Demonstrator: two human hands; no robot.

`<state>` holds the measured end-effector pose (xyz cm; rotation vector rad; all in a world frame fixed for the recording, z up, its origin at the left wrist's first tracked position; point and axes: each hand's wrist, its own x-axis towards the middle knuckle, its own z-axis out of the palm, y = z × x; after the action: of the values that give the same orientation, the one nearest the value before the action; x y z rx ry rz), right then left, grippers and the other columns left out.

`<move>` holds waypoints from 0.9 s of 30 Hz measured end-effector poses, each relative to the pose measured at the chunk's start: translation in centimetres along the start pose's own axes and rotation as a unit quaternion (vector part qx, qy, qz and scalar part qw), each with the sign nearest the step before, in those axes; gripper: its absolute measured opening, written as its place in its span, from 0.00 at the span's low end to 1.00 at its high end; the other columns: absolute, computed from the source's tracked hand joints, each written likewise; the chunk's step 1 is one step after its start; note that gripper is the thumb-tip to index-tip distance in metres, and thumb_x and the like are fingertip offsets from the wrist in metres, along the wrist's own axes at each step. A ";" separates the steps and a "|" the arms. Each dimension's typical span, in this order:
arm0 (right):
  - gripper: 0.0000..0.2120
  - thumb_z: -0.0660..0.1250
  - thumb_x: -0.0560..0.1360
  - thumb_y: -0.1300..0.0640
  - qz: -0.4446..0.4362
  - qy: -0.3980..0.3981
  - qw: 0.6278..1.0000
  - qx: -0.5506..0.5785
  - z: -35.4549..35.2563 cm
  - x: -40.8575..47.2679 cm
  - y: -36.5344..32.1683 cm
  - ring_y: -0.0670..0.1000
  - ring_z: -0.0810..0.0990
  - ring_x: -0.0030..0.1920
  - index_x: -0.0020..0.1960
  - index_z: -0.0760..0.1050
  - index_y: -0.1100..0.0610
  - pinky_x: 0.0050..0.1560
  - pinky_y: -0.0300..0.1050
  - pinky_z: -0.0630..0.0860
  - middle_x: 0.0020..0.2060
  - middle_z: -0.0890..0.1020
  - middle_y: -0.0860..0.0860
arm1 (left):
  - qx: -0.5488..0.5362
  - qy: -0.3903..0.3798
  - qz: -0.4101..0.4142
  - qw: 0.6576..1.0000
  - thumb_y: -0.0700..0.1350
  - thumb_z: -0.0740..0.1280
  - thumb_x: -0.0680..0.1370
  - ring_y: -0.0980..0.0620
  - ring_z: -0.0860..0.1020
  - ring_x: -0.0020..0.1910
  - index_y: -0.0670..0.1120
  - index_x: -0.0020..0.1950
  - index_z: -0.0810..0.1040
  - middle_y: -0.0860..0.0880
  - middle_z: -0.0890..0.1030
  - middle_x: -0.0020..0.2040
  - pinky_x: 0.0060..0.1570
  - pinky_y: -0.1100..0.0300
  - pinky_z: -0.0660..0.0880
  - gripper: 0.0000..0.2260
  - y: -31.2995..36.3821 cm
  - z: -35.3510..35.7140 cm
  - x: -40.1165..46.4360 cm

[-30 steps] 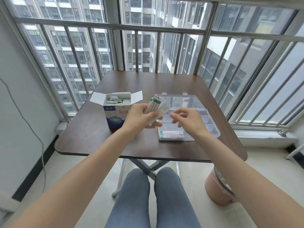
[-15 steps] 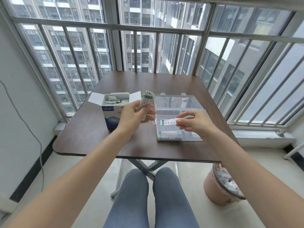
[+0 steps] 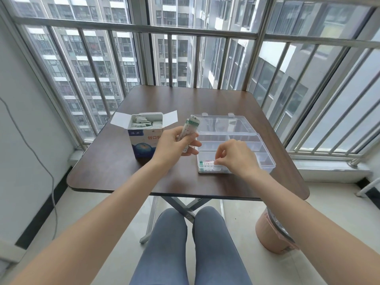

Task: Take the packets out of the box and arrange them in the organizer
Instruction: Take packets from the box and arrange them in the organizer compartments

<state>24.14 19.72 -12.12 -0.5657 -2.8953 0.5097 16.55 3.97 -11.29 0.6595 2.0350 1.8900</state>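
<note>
Pinching packet (image 3: 207,162) in organizer (image 3: 265,161) | right hand (image 3: 234,156) | left hand (image 3: 174,144) holds stack (image 3: 190,128)

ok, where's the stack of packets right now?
Head view: the stack of packets is gripped in the left hand, held above the table between the box and the organizer.
</note>
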 end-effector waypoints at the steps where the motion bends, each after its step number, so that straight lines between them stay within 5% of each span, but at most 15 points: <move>1: 0.04 0.74 0.69 0.54 -0.005 0.005 1.000 -0.010 0.0 0.1 0.0 0.52 0.77 0.52 0.41 0.81 0.52 0.45 0.46 0.75 0.44 0.78 0.50 | 0.004 -0.004 -0.002 1.000 0.41 0.65 0.78 0.55 0.81 0.29 0.47 0.45 0.78 0.47 0.83 0.38 0.34 0.65 0.77 0.04 0.0 0.0 0.0; 6: 0.03 0.74 0.69 0.54 0.001 -0.025 0.999 0.022 -0.5 0.4 0.0 0.49 0.75 0.44 0.39 0.81 0.52 0.41 0.43 0.69 0.36 0.73 0.44 | -0.003 -0.031 -0.009 0.999 0.41 0.66 0.77 0.57 0.75 0.24 0.44 0.49 0.78 0.47 0.83 0.37 0.31 0.65 0.75 0.02 0.0 -0.2 -0.1; 8: 0.02 0.72 0.71 0.56 0.005 -0.017 0.985 0.173 -1.2 0.4 -0.1 0.47 0.75 0.39 0.40 0.80 0.51 0.39 0.40 0.70 0.33 0.75 0.45 | -0.011 -0.059 -0.018 0.998 0.40 0.68 0.77 0.56 0.73 0.24 0.43 0.50 0.78 0.46 0.84 0.36 0.28 0.67 0.72 0.04 0.1 -0.2 -0.1; 11: 0.09 0.71 0.72 0.62 -0.013 -0.088 0.901 0.425 -2.8 -0.1 -0.7 0.44 0.76 0.36 0.47 0.77 0.50 0.30 0.35 0.70 0.40 0.80 0.50 | 0.011 -0.110 -0.031 0.993 0.41 0.69 0.75 0.47 0.75 0.33 0.41 0.53 0.79 0.44 0.84 0.38 0.26 0.67 0.69 0.08 0.1 0.1 0.0; 16: 0.04 0.70 0.72 0.64 -0.029 -0.032 0.877 0.478 -2.7 -0.4 -1.5 0.43 0.76 0.31 0.44 0.78 0.57 0.30 0.36 0.72 0.33 0.79 0.52 | 0.011 -0.128 -0.009 0.992 0.41 0.66 0.78 0.61 0.73 0.27 0.40 0.56 0.79 0.45 0.82 0.37 0.27 0.71 0.65 0.09 1.0 1.3 -0.1; 19: 0.04 0.72 0.71 0.65 -0.014 -0.003 0.874 0.485 -2.8 -0.2 -1.3 0.42 0.76 0.28 0.41 0.78 0.58 0.32 0.34 0.73 0.31 0.80 0.52 | 0.002 -0.133 -0.023 0.991 0.46 0.60 0.81 0.57 0.69 0.28 0.44 0.55 0.79 0.46 0.83 0.39 0.28 0.68 0.64 0.11 1.2 1.4 -0.3; 22: 0.07 0.73 0.69 0.66 -0.016 -0.004 0.868 0.497 -2.9 -0.1 -1.1 0.44 0.77 0.27 0.44 0.77 0.60 0.33 0.35 0.75 0.33 0.80 0.54 | 0.006 -0.130 -0.026 0.991 0.46 0.54 0.83 0.56 0.75 0.26 0.42 0.57 0.78 0.47 0.83 0.43 0.26 0.68 0.65 0.15 1.3 1.1 -0.5; 27: 0.10 0.74 0.68 0.65 -0.019 -0.018 0.870 0.492 -2.9 -0.4 -1.0 0.45 0.76 0.28 0.45 0.76 0.57 0.33 0.35 0.74 0.34 0.81 0.54 | -0.003 -0.103 -0.049 0.994 0.45 0.61 0.81 0.50 0.84 0.35 0.46 0.54 0.79 0.48 0.84 0.44 0.28 0.67 0.74 0.08 1.5 0.6 -0.6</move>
<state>24.73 19.55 -9.13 -0.3060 -2.1944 1.8009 17.57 4.18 -9.96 0.7082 1.8965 1.6976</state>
